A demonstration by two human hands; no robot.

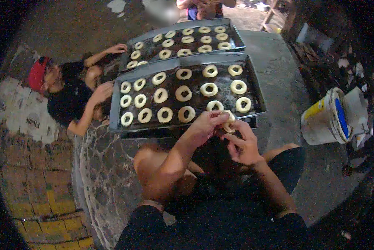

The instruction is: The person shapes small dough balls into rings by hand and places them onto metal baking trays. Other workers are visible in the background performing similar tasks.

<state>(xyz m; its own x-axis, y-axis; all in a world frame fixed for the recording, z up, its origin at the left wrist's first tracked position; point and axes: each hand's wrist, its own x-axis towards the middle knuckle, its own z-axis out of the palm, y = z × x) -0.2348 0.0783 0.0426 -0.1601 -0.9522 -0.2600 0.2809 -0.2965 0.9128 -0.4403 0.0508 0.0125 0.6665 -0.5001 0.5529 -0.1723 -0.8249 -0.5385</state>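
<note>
Over the near right corner of a dark metal baking tray (257, 93), I hold a pale dough ring (229, 126) between both hands. My left hand (207, 126) pinches its upper left side with bent fingers. On the other side, my right hand (242, 143) has its fingers curled about the ring's right and lower edge. Several raw dough rings (184, 93) lie in rows on the near tray. Beyond it, a second tray (237, 36) bears more rings in rows.
At the left, a person in a red cap (37, 74) sits with hands by the trays' left edges. Another person (203, 8) is partly visible beyond the far tray. A white bucket (318, 123) stands at the right. Stacked cartons (37, 175) and netting (101, 166) are at lower left.
</note>
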